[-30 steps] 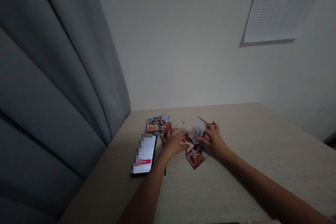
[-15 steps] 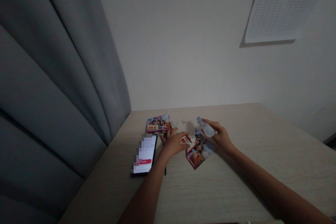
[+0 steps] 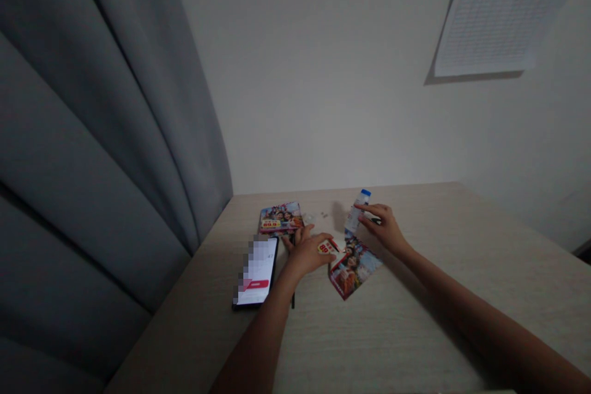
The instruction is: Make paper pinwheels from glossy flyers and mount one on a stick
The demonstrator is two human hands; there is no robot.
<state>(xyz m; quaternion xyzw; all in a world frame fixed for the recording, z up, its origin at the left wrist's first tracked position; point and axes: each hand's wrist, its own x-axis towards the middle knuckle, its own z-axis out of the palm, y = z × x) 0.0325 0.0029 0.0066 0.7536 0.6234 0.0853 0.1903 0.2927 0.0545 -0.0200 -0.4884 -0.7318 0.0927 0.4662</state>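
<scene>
While my right hand [image 3: 386, 231] pinches the blue-capped bottle [image 3: 354, 218], left hand [image 3: 307, 253] pinning the leaflet [image 3: 354, 267], I'd guess light, smooth plastic: hold mid-barrel.

Leaflet stack [image 3: 281, 217]: price tag, red no. on yellow, approx. "89.9", blurry. Folded leaflet [image 3: 351, 271]: similar no., tilted, maybe "89". Phone [image 3: 258, 265], wall sheet [image 3: 489, 28] & bottle [image 3: 353, 221]: txt illeg., too small/blurred.

Dim greyish light, soft-edged shadows, murky lower left, bright phone screen [image 3: 259, 265].
</scene>
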